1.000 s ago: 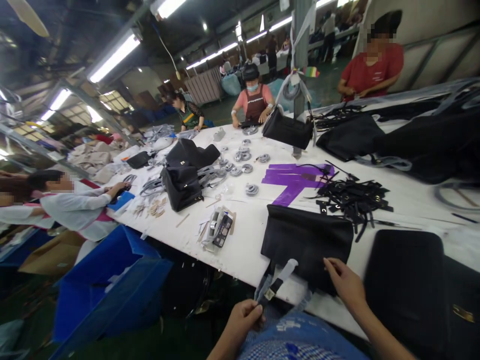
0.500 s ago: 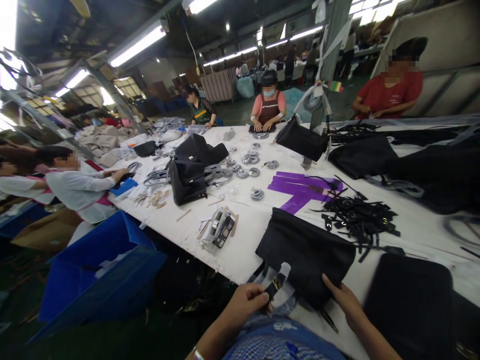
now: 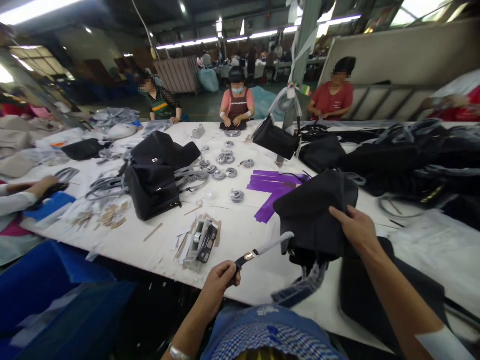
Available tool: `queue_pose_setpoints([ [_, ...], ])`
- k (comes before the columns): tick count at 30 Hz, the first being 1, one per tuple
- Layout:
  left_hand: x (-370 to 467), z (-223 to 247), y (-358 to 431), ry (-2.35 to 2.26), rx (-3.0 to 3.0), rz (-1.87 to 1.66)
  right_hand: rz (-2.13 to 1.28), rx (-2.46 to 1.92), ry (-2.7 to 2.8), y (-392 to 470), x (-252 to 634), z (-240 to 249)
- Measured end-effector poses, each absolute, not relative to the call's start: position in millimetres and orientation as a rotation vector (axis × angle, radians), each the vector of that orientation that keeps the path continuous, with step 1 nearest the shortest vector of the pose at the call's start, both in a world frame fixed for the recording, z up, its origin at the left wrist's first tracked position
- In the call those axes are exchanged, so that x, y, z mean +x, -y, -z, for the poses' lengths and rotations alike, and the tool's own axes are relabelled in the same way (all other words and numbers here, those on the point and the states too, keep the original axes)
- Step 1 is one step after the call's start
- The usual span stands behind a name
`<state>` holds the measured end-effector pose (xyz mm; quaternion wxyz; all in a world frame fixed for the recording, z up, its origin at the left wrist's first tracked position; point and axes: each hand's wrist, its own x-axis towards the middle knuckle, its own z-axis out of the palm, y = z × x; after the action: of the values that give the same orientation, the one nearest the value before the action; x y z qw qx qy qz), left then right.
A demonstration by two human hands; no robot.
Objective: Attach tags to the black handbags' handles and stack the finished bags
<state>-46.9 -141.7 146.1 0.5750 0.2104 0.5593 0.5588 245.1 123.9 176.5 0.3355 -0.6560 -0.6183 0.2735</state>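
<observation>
Near the bottom centre of the frame, a dark strap (image 3: 242,261) with a gold-coloured metal fitting (image 3: 250,255) was pinched between the thumb and curled fingers of the left hand (image 3: 224,276), its far end covered by a pale sleeve (image 3: 275,243). Right of centre, a black bag (image 3: 311,212) was held tilted above the white table (image 3: 258,280), its right side gripped by the right hand (image 3: 358,231); how the fingers behind were placed could not be told. A film-wrapped strap (image 3: 302,289) was hung beneath it. A flat black piece (image 3: 397,292) was laid at lower right, and a blue bin (image 3: 71,270) was seen at lower left. Farther up, purple strips (image 3: 268,197) were spread mid-frame, with grey coils (image 3: 237,195) scattered to their left and black handbags (image 3: 152,192) grouped beyond those. At upper centre, dark material was being handled by a person in a brown apron (image 3: 239,104).
</observation>
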Motion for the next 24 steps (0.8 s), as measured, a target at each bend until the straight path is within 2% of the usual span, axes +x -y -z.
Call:
queue_pose_setpoints([
  [4, -53.5, -99.9, 136.2, -1.234, 0.321, -1.199, -0.082, -1.704, 2.108, -132.3, 208.0, -229.6],
  [6, -57.3, -69.7, 132.8, -1.218, 0.272, -1.091, 0.041, -1.616, 2.277, -123.2, 173.3, -232.2],
  [8, -64.1, -38.8, 129.6, -1.268, 0.301, -0.985, -0.058, -1.532, 2.394, -106.4, 134.0, -220.7],
  [13, -98.1, 18.3, 125.5, -1.462, 0.401, -0.860, -0.827, -1.113, 2.426, -59.5, 79.8, -168.3],
  [18, -137.0, 41.8, 123.1, -1.606, 0.606, -0.728, -0.776, -1.628, 2.126, -44.9, 135.4, -93.1],
  [24, -166.3, 57.3, 111.3, -1.587, 0.874, -0.548, -0.769, -2.077, 2.056, -3.2, 190.3, 9.0],
])
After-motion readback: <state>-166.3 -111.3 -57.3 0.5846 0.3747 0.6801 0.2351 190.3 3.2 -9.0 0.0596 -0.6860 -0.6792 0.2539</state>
